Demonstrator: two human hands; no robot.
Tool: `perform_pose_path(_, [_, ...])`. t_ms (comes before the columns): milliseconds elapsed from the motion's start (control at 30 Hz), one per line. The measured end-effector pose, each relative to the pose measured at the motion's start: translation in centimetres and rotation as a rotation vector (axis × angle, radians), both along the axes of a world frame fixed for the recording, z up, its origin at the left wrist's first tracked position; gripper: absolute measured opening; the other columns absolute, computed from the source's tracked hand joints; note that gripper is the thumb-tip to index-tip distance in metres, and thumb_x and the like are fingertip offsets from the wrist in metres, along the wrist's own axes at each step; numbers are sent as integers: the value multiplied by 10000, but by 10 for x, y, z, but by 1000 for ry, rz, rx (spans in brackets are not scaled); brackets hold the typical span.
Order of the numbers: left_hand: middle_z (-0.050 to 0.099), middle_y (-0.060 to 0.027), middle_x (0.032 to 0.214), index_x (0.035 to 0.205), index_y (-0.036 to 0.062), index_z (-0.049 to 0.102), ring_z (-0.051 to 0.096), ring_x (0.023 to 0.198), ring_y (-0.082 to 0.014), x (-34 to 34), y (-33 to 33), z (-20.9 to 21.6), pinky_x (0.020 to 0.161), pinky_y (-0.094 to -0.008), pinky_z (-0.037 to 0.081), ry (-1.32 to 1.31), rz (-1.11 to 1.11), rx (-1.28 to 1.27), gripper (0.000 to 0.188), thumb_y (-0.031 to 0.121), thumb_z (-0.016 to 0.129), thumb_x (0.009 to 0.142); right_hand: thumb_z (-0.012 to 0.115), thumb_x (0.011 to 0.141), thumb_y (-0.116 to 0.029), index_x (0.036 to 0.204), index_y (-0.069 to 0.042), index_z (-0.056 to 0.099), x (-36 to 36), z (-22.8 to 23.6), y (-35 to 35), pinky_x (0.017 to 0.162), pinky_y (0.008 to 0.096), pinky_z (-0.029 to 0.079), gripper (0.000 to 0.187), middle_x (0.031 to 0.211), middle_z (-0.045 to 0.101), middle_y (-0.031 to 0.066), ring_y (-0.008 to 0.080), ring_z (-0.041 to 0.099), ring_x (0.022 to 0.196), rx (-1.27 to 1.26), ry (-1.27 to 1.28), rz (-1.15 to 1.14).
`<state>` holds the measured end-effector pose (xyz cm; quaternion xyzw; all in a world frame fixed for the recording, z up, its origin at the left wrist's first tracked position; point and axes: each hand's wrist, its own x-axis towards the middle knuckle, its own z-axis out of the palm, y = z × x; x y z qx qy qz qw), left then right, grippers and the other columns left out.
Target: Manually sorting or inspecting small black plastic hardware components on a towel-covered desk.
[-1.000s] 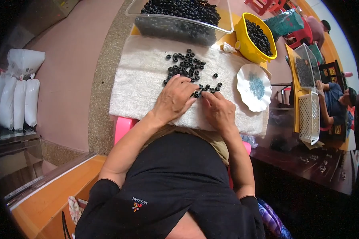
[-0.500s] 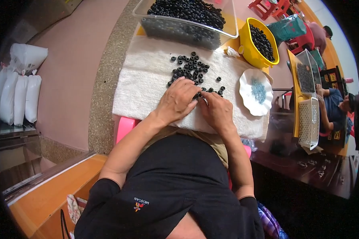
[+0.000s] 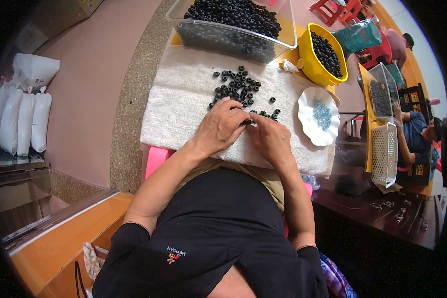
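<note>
My left hand (image 3: 217, 125) and my right hand (image 3: 271, 139) meet over a white towel (image 3: 169, 107). Between their fingertips is a small black ring-shaped piece (image 3: 247, 121), mostly covered by the fingers; both hands are closed on it. Just beyond my left hand lies a loose pile of similar small black pieces (image 3: 238, 82), each with a hole in its middle. Several more black pieces (image 3: 274, 114) lie past my right fingers. To the right stands a white scalloped dish (image 3: 308, 99) holding a scatter of tiny pale blue bits (image 3: 322, 113).
At the towel's far edge stand a clear plastic bin (image 3: 287, 45) and a yellow basket (image 3: 307, 59), both with many black pieces. A crumpled white tissue (image 3: 289, 66) lies between them. On the right a person (image 3: 416, 134) sits by a white perforated basket (image 3: 384, 154).
My fingertips have shifted slightly and press closer together, with the black piece between them. The pile and the dish stay put. The other person's hand at the right has moved a little.
</note>
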<state>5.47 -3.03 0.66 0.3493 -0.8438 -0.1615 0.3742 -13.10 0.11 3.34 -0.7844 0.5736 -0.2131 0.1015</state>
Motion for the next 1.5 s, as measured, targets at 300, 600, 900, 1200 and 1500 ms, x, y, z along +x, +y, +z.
perform_pose_path(300, [642, -94, 968, 963, 58, 637, 575, 1089, -285, 0, 0, 3, 1048, -460, 392, -4, -2, -6, 194, 97, 685, 779, 702, 814, -203, 939, -76, 612, -4, 4, -6, 616, 456, 487, 200, 743, 652, 168, 368, 643, 708, 66, -3, 30])
perform_pose_path(600, [641, -94, 947, 947, 56, 631, 578, 1080, -289, 0, -1, 3, 1050, -454, 391, 1, -25, 9, 190, 105, 696, 775, 609, 916, -338, 910, -84, 576, -10, -6, -1, 605, 432, 502, 256, 833, 653, 135, 325, 661, 725, 16, 123, 59])
perform_pose_path(900, [642, -98, 919, 926, 43, 634, 596, 1008, -285, -2, 1, 14, 910, -401, 473, 77, 42, -140, 148, 106, 697, 809, 701, 862, -185, 915, -60, 586, -14, -11, 5, 550, 390, 477, 178, 746, 613, 113, 300, 629, 639, -181, -89, 109])
perform_pose_path(1200, [685, -29, 810, 956, -21, 660, 614, 687, -76, -6, 19, 45, 650, -227, 503, 538, -127, 843, 134, 93, 686, 889, 741, 826, -127, 917, -40, 585, -7, -2, 11, 527, 356, 490, 201, 768, 634, 112, 274, 628, 620, -469, -248, 228])
perform_pose_path(1500, [677, -43, 828, 932, -4, 653, 626, 721, -91, 0, 11, 32, 661, -237, 521, 699, -307, 1122, 111, 71, 708, 871, 742, 787, -20, 993, -15, 621, -2, 8, 24, 579, 337, 533, 239, 866, 667, 140, 279, 670, 703, -363, -394, 204])
